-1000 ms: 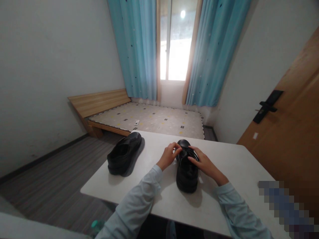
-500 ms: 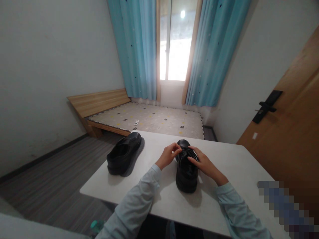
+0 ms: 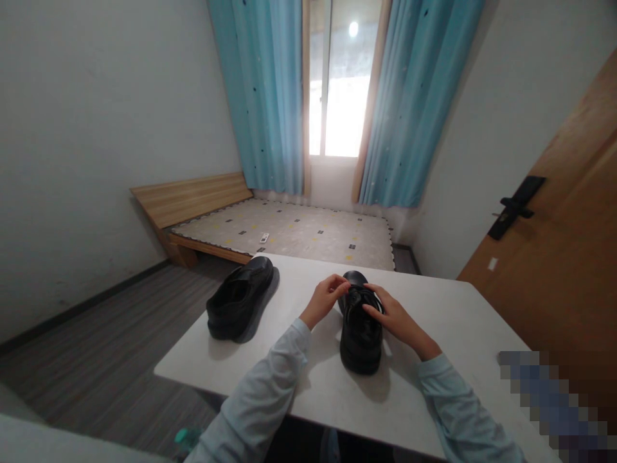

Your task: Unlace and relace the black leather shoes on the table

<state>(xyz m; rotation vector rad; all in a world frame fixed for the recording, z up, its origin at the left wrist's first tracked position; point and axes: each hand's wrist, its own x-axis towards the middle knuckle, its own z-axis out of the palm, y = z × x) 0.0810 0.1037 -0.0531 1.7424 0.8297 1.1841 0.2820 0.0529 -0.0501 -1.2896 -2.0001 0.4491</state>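
A black shoe (image 3: 361, 350) stands on the white table in front of me, its heel toward me and its toe pointing away. At the left side of its lacing, my left hand (image 3: 324, 299) has thumb and fingertips pinched together on what looks like a black shoelace (image 3: 355, 296); the fine detail is too dark to make out. My right hand (image 3: 398, 319) grips the shoe's right side, with the thumb at the opening and the fingers along the upper. To the left, the matching black shoe (image 3: 238, 299) stands apart from both hands, also toe away.
The white table (image 3: 299, 379) has its far edge close to a bed (image 3: 289, 222), where a small white object (image 3: 265, 238) lies. A wooden door (image 3: 554, 257) stands at the right. Below the table's left front, a green-capped bottle (image 3: 183, 436) shows partly.
My left hand has shifted slightly up and to the left at the lacing. The right hand and both shoes have stayed in place.
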